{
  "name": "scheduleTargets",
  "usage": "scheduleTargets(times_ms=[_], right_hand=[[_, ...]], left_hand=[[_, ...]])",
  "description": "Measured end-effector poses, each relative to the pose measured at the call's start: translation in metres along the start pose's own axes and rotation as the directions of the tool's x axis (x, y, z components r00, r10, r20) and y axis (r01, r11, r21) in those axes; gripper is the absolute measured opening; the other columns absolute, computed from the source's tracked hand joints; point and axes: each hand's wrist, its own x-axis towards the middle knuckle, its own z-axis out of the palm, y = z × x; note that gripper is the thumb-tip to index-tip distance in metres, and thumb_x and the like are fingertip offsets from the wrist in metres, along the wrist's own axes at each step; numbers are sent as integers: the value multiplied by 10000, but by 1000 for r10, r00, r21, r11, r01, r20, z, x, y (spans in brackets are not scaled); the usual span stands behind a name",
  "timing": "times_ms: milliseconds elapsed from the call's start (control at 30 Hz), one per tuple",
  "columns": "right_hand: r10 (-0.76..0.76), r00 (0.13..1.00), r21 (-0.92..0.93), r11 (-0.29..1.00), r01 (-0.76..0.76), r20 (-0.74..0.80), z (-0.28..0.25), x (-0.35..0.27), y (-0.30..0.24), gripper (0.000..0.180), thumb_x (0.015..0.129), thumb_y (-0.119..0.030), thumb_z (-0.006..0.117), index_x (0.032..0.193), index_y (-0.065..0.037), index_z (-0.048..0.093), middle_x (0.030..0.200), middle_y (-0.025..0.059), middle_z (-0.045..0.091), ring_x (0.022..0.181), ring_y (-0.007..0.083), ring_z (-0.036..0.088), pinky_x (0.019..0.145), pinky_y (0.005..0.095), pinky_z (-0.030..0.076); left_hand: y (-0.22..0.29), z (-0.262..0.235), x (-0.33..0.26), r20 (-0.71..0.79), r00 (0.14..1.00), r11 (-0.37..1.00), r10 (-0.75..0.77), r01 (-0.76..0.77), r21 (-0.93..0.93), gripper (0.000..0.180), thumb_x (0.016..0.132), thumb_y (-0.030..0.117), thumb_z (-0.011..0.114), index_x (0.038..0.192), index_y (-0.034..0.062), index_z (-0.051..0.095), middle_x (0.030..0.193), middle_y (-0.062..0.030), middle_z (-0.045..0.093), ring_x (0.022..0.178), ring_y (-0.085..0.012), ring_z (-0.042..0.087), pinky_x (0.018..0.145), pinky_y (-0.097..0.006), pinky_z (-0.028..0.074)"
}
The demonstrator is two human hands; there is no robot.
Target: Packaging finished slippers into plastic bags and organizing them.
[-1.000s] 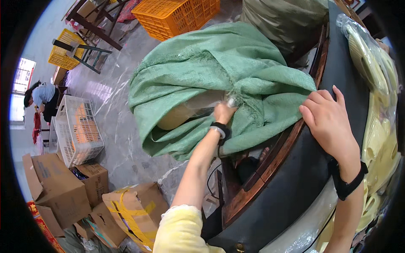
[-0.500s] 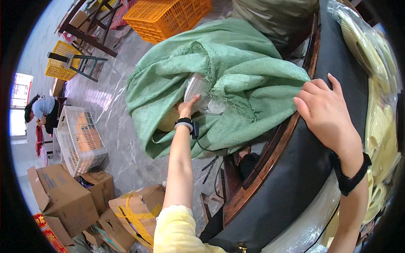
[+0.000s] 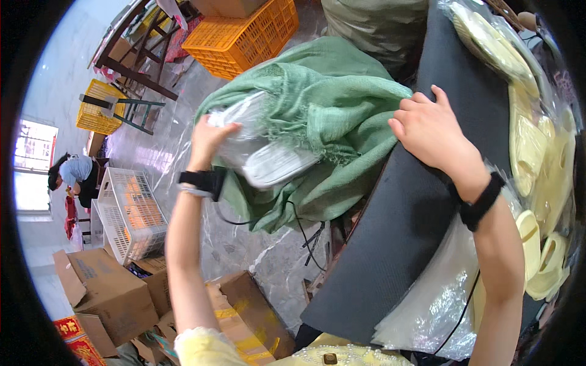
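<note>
L hand lifts clear bag out of green sack

Vs 0.5 s ago: left hand (image 3: 207,141) raised higher, gripping plastic-bagged pale slippers (image 3: 259,152); right hand (image 3: 430,131) spread flat, holding green sack (image 3: 329,110) edge on dark surface (image 3: 415,213).

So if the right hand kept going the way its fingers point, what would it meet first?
The right hand points left across the dark mat; its fingertips already seem to touch the green sack, so that comes first, though depth is unclear.

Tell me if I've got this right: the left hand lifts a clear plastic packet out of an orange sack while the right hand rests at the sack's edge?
Not quite. The head view shows the sack is green, not orange. The left hand does lift the clear plastic packet, and the right hand rests at its edge.
</note>
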Motion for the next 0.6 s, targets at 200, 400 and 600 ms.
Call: scheduleTargets(times_ms=[200,400,600], right_hand=[[24,991,-74,997,-14,131,2,6,-14,291,869,-225,425,901,-122,695,935,21,637,1012,206,543,967,565,281],[44,989,-117,993,-27,141,-1,2,-6,254,850,-227,463,896,-142,698,956,25,637,1015,204,541,939,551,299],[36,992,-84,996,-25,125,-14,1,-19,247,840,-249,492,942,-165,700,1017,18,647,1034,209,535,952,559,276]], left_hand=[[70,-170,-18,-2,978,961,207,-203,189,691,556,284,806,1096,-60,545,944,-148,639,821,-187,613,732,-294,488],[204,-262,-39,-118,847,828,518,-463,317,781,617,216,792,1248,-48,415,1086,-204,579,943,-223,600,772,-333,520],[335,-277,-47,-385,496,628,778,-622,468,674,661,280,777,1247,129,481,1026,-117,636,845,-178,629,733,-290,504]])
